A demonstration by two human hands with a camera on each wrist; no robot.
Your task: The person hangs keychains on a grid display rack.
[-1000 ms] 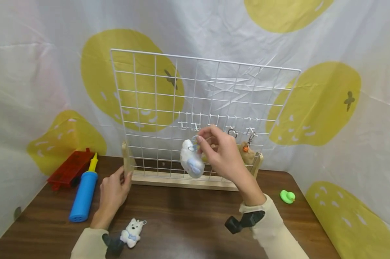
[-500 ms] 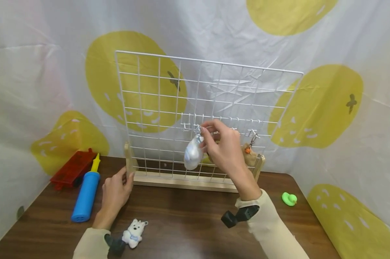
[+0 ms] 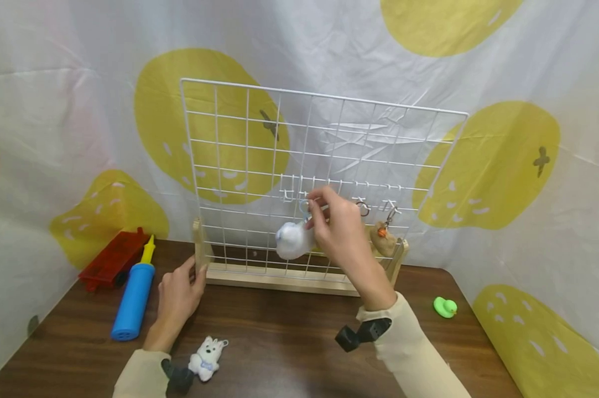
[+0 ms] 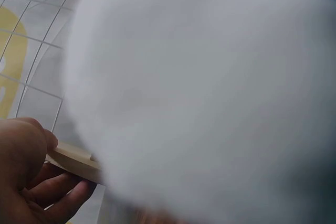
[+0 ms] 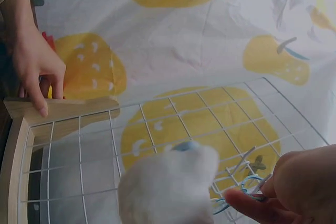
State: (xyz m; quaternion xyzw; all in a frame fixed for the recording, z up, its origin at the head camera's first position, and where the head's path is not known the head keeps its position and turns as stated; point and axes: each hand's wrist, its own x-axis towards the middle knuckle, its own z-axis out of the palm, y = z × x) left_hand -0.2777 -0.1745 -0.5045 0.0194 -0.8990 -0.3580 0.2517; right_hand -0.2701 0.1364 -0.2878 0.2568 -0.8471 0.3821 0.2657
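My right hand [image 3: 343,235] pinches the blue key ring [image 5: 253,182] of a white plush keychain [image 3: 290,241] in front of the white wire grid [image 3: 324,98]. The plush dangles left of the fingers, close to the hooks [image 3: 287,196] on the grid. Whether the ring touches a hook, I cannot tell. With thumb and fingers, my left hand [image 3: 180,293] grips the left upright of the wooden stand [image 4: 76,160] that bears the grid. A large white blur fills most of the left wrist view.
On the right hooks hang a brown plush keychain [image 3: 383,239] and a dark ring [image 3: 362,208]. A white bear keychain [image 3: 207,358] lies near the left sleeve. Left of the stand are a blue pump [image 3: 133,301] and red tray [image 3: 114,257]; a green duck [image 3: 445,307] sits right.
My right hand has brought the ring up close to the grid's hooks, and the plush has swung and turned. My left hand keeps its grip on the stand.
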